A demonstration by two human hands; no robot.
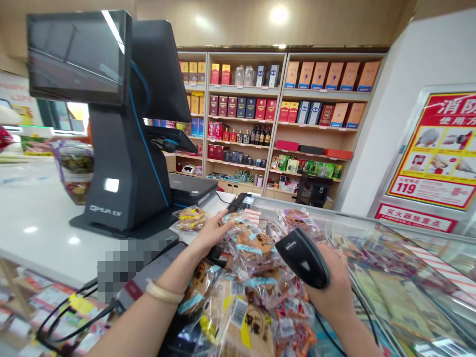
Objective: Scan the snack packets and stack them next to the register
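Note:
My right hand (329,277) is wrapped round a black barcode scanner (303,258), its head tilted up and left over a heap of clear-wrapped snacks. A cable runs below that hand. My left hand (212,229) reaches over the heap's far left side, fingers stretched out and thumb apart, touching the edge of a wrapped snack (235,221). Round packets with blue labels (256,245) lie between my hands. Nearer to me are square packets with yellow labels and barcodes (247,327), and red-and-white packets (293,317). One more packet (191,218) lies left of my left hand.
A dark checkout terminal (126,163) with screens stands on the white counter (29,198) at left. Black cables (67,317) hang at the counter's near edge. A glass display case (409,277) extends right. Shelves of boxed goods (241,106) line the back wall.

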